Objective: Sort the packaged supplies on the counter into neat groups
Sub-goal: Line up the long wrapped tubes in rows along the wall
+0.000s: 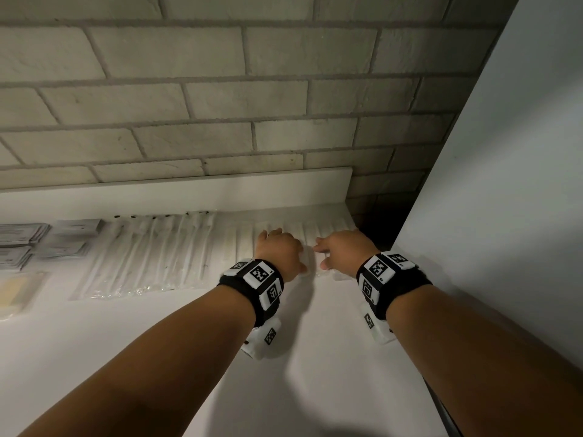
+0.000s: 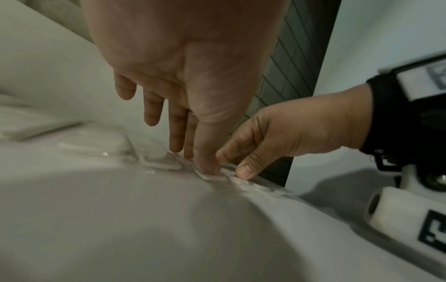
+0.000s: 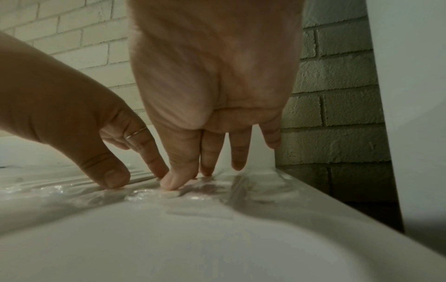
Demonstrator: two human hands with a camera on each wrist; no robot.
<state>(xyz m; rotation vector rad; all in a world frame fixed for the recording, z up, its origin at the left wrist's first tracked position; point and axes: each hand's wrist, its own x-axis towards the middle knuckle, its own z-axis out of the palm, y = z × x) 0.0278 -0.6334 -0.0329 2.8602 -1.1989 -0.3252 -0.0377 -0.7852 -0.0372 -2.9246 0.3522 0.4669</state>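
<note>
on the tabletop [image 1: 299, 357] both hands press flat, fingers fairly straight: left hand [image 1: 279, 249] and right hand [image 1: 342, 249] nudge clear packets [image 1: 315, 231] straight. beyond, long sleeves [image 1: 151, 253] and card stacks [image 1: 38, 244] already sit grouped; sorting looks nearly finished.

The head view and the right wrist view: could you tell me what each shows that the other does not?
Only the head view shows the flat packets stacked at far left, the long clear sleeves and both wristbands. Only the right wrist view shows a thin ring on the left hand and fingertips pressing crinkled plastic. Both show the right hand, the white counter and the brick wall.
</note>
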